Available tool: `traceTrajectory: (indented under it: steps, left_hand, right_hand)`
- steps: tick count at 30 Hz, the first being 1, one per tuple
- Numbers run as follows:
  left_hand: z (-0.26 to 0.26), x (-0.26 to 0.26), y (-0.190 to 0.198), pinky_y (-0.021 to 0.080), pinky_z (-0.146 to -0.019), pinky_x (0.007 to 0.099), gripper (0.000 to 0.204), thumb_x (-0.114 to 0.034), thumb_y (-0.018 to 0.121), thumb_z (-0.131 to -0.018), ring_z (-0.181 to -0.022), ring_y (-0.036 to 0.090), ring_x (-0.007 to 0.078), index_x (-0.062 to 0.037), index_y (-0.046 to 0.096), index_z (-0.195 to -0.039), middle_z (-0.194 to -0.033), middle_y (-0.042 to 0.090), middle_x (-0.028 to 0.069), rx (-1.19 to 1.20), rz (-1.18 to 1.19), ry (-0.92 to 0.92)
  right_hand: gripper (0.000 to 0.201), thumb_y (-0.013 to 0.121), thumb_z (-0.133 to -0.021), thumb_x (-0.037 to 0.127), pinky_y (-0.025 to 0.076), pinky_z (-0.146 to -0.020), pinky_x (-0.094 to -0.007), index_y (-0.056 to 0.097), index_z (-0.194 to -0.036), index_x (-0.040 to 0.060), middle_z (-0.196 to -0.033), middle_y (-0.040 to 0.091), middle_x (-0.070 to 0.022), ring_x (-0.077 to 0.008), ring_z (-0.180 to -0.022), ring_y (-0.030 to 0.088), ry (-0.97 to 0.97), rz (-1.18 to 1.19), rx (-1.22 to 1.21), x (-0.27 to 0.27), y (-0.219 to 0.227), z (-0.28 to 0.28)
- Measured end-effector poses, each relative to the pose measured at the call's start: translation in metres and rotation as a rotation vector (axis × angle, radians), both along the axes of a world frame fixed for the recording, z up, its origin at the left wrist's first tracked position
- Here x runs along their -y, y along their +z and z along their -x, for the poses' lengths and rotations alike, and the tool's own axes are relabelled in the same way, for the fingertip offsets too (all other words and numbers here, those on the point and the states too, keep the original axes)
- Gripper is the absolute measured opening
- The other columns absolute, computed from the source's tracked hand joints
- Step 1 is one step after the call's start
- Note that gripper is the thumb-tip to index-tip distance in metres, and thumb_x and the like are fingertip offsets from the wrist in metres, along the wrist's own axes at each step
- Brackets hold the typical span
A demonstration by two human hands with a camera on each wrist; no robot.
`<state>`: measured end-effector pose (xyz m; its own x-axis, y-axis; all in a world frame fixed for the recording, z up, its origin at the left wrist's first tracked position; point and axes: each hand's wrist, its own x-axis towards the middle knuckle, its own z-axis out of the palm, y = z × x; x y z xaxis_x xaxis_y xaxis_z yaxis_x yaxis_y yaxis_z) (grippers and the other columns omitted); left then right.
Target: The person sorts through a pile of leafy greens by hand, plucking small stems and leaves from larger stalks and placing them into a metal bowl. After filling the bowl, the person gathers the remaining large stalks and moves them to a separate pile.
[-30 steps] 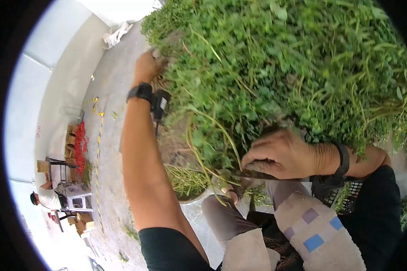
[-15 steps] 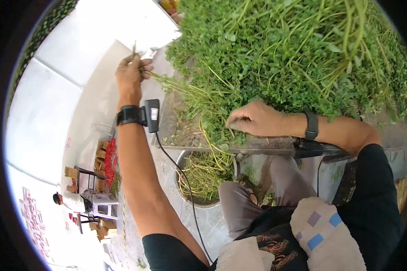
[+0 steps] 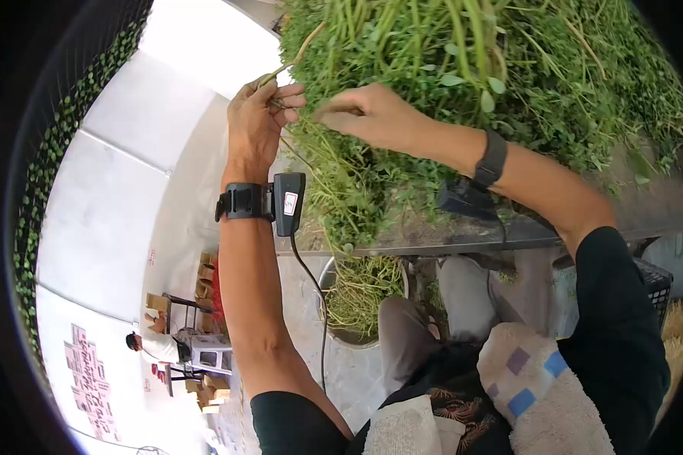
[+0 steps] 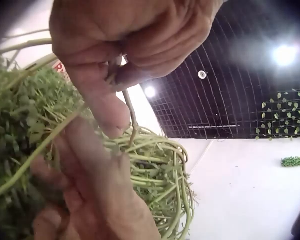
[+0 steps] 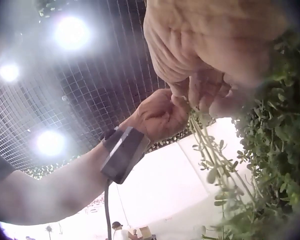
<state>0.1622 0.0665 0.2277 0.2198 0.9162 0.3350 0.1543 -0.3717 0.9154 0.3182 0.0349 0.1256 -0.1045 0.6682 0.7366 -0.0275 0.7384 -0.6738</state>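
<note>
At the left edge of the bench, the left hand is raised with fingers curled, pinching a few green stems pulled from the heap of leafy greens piled across the benchtop. Just beside it, the right hand pinches the same stems, fingertips nearly meeting the left. Below the bench's front edge sits a metal bowl of cut stalks

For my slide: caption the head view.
Left hand pinches green stems pulled from the herb pile; right hand reaches them.
</note>
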Motion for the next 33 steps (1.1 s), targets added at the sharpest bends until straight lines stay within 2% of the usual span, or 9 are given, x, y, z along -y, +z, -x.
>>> traceTrajectory:
  steps: [4,6,13,19,22,24,27,31,33]
  left_hand:
    - [-0.032,0.008,-0.002,0.051,-0.05,0.0239,0.018,-0.007,0.042,-0.092,-0.066,0.063,0.0206,0.005,0.044,-0.105,-0.086,0.063,0.0212,-0.004,0.032,-0.076]
    - [-0.041,0.015,-0.002,0.052,-0.052,0.024,0.019,-0.007,0.045,-0.091,-0.069,0.064,0.021,0.0055,0.047,-0.105,-0.088,0.064,0.0199,-0.024,0.036,-0.013]
    - [-0.037,0.043,0.025,0.05,-0.048,0.0214,0.025,-0.017,0.055,-0.087,-0.068,0.065,0.0165,0.0043,0.055,-0.101,-0.085,0.066,0.0162,-0.544,-0.111,0.284]
    - [-0.033,0.058,0.038,0.045,-0.041,0.0198,0.024,-0.013,0.058,-0.085,-0.053,0.063,0.0151,0.0092,0.057,-0.095,-0.072,0.065,0.0147,-0.521,-0.151,0.387]
    - [-0.03,0.054,0.045,0.048,-0.048,0.0264,0.03,-0.023,0.058,-0.083,-0.057,0.063,0.0176,0.0058,0.062,-0.089,-0.069,0.065,0.0125,-0.767,-0.176,0.526]
    - [-0.029,0.053,0.046,0.049,-0.059,0.0326,0.039,-0.037,0.057,-0.079,-0.061,0.063,0.0201,0.0005,0.067,-0.083,-0.065,0.064,0.0091,-1.179,-0.536,0.746]
    - [-0.037,0.067,0.045,0.042,-0.055,0.0309,0.043,-0.038,0.057,-0.08,-0.055,0.055,0.0169,0.0008,0.064,-0.063,-0.057,0.058,0.0095,-1.163,-0.512,0.797]
    - [-0.011,0.044,0.047,0.041,-0.054,0.0292,0.045,-0.04,0.057,-0.082,-0.055,0.055,0.0176,0.0022,0.062,-0.066,-0.06,0.057,0.0093,-1.036,-0.45,0.712]
    - [-0.008,0.041,0.044,0.042,-0.051,0.0274,0.047,-0.042,0.055,-0.085,-0.054,0.055,0.0177,0.0038,0.059,-0.073,-0.064,0.057,0.0092,-0.632,-0.278,0.603]
  right_hand:
    - [0.029,0.059,-0.084,0.026,0.042,-0.048,-0.0254,0.064,-0.089,-0.0024,-0.073,0.062,-0.0066,-0.0097,-0.063,0.056,0.018,0.144,0.057,0.002,0.009,-0.009]
    - [0.029,0.06,-0.085,0.025,0.035,-0.04,-0.0196,0.064,-0.094,-0.0021,-0.068,0.058,-0.0031,-0.0067,-0.055,0.051,0.326,0.358,-0.072,0.0,0.008,-0.013]
    - [0.023,0.058,-0.086,0.02,0.037,-0.043,-0.0209,0.064,-0.095,-0.0008,-0.065,0.056,-0.0017,-0.0074,-0.055,0.05,0.42,0.219,-0.044,-0.012,0.007,-0.021]
    - [0.026,0.053,-0.089,0.022,0.037,-0.044,-0.0242,0.063,-0.094,-0.0012,-0.06,0.05,0.0006,-0.0073,-0.052,0.045,0.504,0.248,-0.01,-0.004,0.007,-0.028]
    - [0.027,0.051,-0.09,0.023,0.036,-0.042,-0.0247,0.061,-0.094,-0.0024,-0.056,0.047,0.0006,-0.0075,-0.048,0.043,0.474,0.183,0.02,-0.006,0.006,-0.031]
    - [0.028,0.05,-0.09,0.023,0.035,-0.041,-0.0248,0.061,-0.095,-0.003,-0.054,0.046,0.0003,-0.0076,-0.046,0.041,0.443,0.126,0.054,-0.007,0.005,-0.032]
    - [0.029,0.049,-0.091,0.023,0.036,-0.042,-0.0254,0.06,-0.093,-0.0033,-0.051,0.043,-0.0001,-0.0079,-0.043,0.039,0.39,0.156,0.087,-0.009,0.005,-0.034]
    - [0.029,0.048,-0.092,0.023,0.036,-0.042,-0.0256,0.06,-0.093,-0.0036,-0.052,0.045,-0.0003,-0.0079,-0.044,0.04,0.409,0.175,0.119,-0.013,-0.001,-0.031]
    - [0.029,0.049,-0.092,0.023,0.036,-0.042,-0.0255,0.061,-0.092,-0.0037,-0.052,0.045,-0.0003,-0.0077,-0.044,0.041,0.429,0.179,0.126,-0.015,-0.002,-0.03]
